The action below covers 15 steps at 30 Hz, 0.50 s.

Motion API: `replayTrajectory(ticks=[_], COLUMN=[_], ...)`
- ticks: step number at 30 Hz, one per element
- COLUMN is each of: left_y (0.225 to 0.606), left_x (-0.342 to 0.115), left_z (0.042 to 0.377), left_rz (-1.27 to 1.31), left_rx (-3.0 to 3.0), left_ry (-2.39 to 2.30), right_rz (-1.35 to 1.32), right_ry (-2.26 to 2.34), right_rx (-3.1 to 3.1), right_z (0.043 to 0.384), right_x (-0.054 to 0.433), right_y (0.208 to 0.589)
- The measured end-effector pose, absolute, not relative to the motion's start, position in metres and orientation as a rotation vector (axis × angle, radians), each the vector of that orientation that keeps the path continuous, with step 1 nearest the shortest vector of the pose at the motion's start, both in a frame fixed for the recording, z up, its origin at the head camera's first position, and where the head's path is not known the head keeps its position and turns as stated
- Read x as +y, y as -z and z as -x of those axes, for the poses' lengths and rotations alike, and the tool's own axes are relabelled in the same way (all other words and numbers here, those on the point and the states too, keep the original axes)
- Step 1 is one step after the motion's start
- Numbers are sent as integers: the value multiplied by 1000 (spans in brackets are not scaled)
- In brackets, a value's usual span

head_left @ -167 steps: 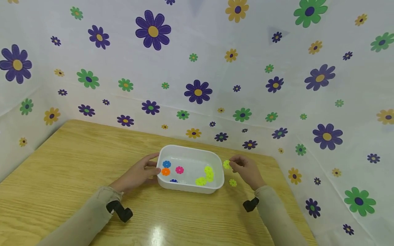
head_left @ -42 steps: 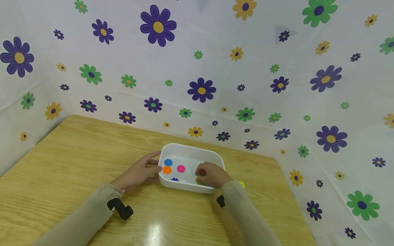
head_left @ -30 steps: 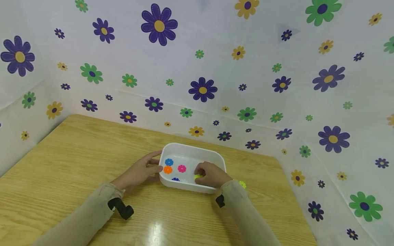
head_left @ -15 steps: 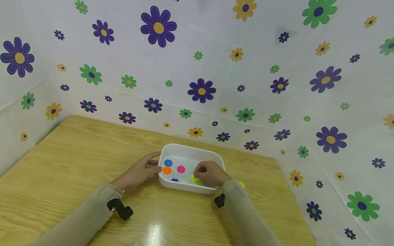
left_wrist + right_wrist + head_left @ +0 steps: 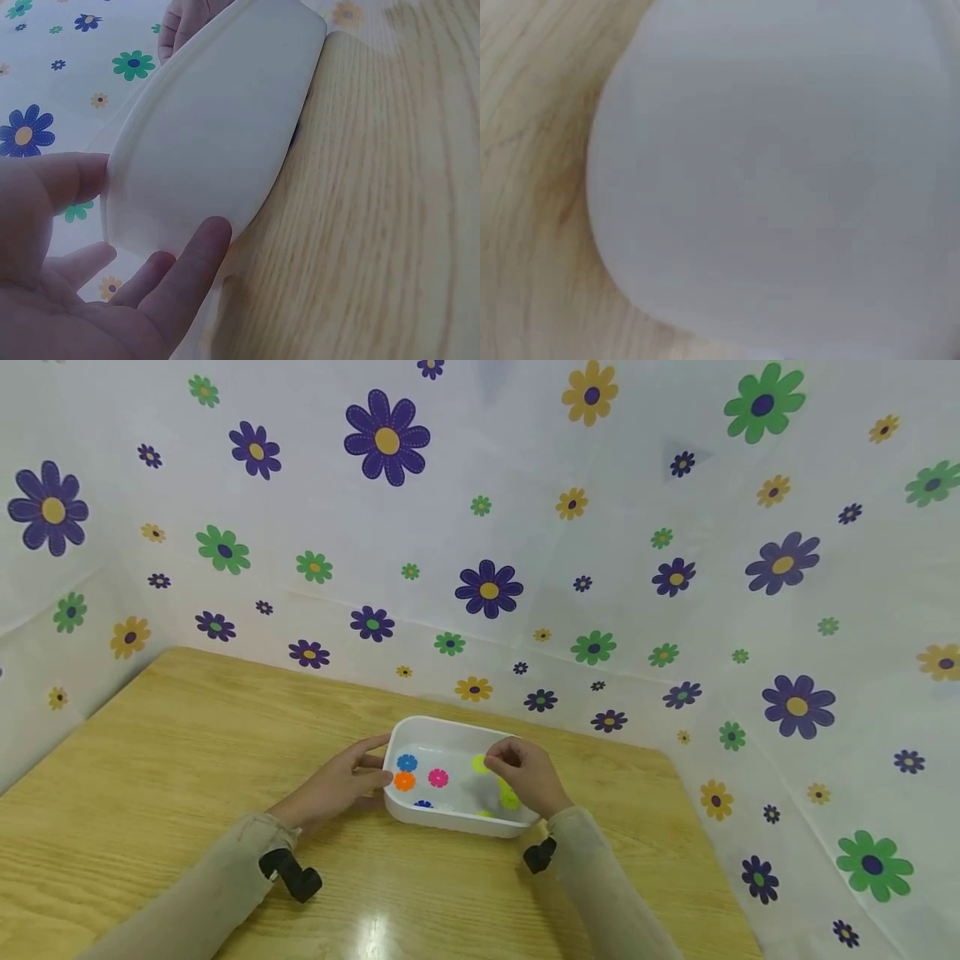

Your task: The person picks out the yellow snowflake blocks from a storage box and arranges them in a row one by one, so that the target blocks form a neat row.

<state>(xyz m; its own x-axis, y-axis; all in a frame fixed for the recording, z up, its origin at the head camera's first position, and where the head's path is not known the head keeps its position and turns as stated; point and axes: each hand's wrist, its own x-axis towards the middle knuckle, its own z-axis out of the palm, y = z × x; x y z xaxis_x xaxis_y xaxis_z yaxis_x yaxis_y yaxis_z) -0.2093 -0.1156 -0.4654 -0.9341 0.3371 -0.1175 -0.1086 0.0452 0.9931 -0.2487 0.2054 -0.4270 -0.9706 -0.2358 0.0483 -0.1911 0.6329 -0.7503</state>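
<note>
A white plastic basin [image 5: 442, 820] stands on the table, holding several small flower-shaped plastic interlocking discs. My left hand [image 5: 333, 789] grips its left end, thumb over the rim and fingers against the outer wall, as the left wrist view also shows. Above the basin's right half, my right hand [image 5: 528, 774] pinches a yellow disc [image 5: 481, 764] between thumb and fingertips. Below it lie more yellow discs [image 5: 509, 795], partly covered by the hand. At the left end are a blue disc [image 5: 407, 762], an orange disc [image 5: 404, 782], a pink disc [image 5: 438, 777] and a dark blue disc [image 5: 423, 804].
The wooden table [image 5: 225, 735] extends around the basin, widest to the left. A white flower-printed cloth [image 5: 315, 493] rises behind and on both sides. The right wrist view shows mostly the basin's pale outer wall [image 5: 765, 180]. My right forearm hides some tabletop.
My right hand went from a yellow disc on the table at the right into the basin, handled yellow discs low there, and now has lifted one higher. The left hand stays put.
</note>
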Motion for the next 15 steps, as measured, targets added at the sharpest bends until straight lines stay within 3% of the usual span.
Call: replayTrajectory(ticks=[15], left_y=[468], left_x=[-115], left_z=[209], left_rz=[-237], left_rx=[1997], left_ry=[-1972], right_rz=[122], right_ry=[1477], right_rx=[2843], right_z=[238], right_x=[280], right_y=[406])
